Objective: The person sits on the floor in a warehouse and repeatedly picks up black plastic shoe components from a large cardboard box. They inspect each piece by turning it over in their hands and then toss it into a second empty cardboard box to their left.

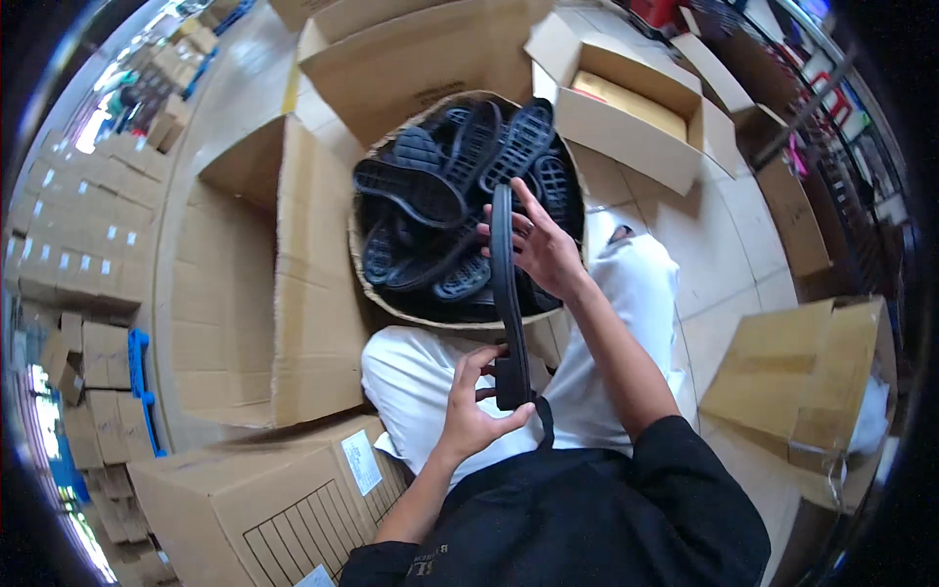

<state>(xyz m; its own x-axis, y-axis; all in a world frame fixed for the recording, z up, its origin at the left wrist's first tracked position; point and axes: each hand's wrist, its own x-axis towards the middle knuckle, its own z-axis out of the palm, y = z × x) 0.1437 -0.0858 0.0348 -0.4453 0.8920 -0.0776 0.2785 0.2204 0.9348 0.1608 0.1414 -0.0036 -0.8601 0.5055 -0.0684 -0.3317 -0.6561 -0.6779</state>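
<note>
The carton [403,315] at twelve o'clock brims with black soles [411,193], apparently left to handle; one raised sole [506,284], perhaps mid-check, is edge-on at centre, its thick end pinched in the left hand [474,409]'s grip, the right hand [548,256]'s spread around its far end.

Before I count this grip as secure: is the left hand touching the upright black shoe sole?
Touching. The head view shows the left hand gripping the thick lower end of the black shoe sole, with its thumb across the bottom edge.
</note>
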